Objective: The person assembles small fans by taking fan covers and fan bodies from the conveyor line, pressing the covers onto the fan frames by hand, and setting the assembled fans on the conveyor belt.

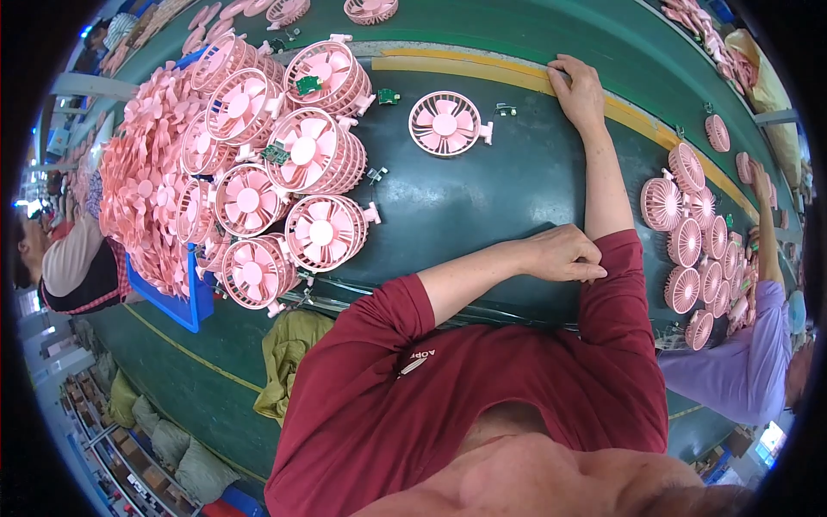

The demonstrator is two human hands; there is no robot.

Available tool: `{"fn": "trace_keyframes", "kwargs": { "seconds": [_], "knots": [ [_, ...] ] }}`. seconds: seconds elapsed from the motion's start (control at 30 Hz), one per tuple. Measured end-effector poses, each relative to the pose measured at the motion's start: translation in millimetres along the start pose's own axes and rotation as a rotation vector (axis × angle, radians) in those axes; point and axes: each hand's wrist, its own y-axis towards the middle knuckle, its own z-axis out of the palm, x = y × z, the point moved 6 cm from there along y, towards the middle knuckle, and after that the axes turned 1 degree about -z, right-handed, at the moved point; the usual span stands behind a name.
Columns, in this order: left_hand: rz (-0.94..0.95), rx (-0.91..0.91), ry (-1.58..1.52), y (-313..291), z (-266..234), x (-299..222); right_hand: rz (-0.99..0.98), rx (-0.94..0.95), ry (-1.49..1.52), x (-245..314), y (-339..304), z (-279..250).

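Observation:
My left hand [564, 253] is crossed over to my right arm, its fingers curled at the dark red right sleeve [616, 258] near the elbow; they appear to pinch the cloth. My right hand [577, 90] reaches forward, holding nothing, and rests at the yellow strip [482, 71] along the bench's far side, thumb and fingers apart. Left of it, a single pink fan head [444, 123] lies face up on the green bench top [465, 202]. A small circuit board [506, 110] with wires lies beside that fan.
Stacked pink fan heads [306, 151] stand at left, some with green circuit boards on them. Beyond them a blue crate [185, 310] is heaped with pink fan blades [151, 181]. At right, more pink fan covers [685, 241] lie near a co-worker in a lavender top [736, 358].

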Motion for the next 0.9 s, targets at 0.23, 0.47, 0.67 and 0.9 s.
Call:
{"fn": "trace_keyframes", "kwargs": {
  "seconds": [0.23,0.47,0.67,0.9],
  "knots": [
    [0.001,-0.001,0.022,0.0,0.3,0.5,-0.010,-0.003,-0.002,0.2,0.4,-0.2],
    [-0.002,0.000,-0.004,-0.4,-0.1,0.0,-0.012,-0.007,0.009,1.5,-0.2,-0.4],
    [-0.001,0.006,0.023,-0.4,0.9,0.5,-0.012,-0.013,0.010,2.5,0.7,-1.6],
    [0.012,-0.014,-0.010,-0.6,1.0,0.6,-0.006,-0.010,0.004,1.3,0.0,-0.7]
  ]
}}
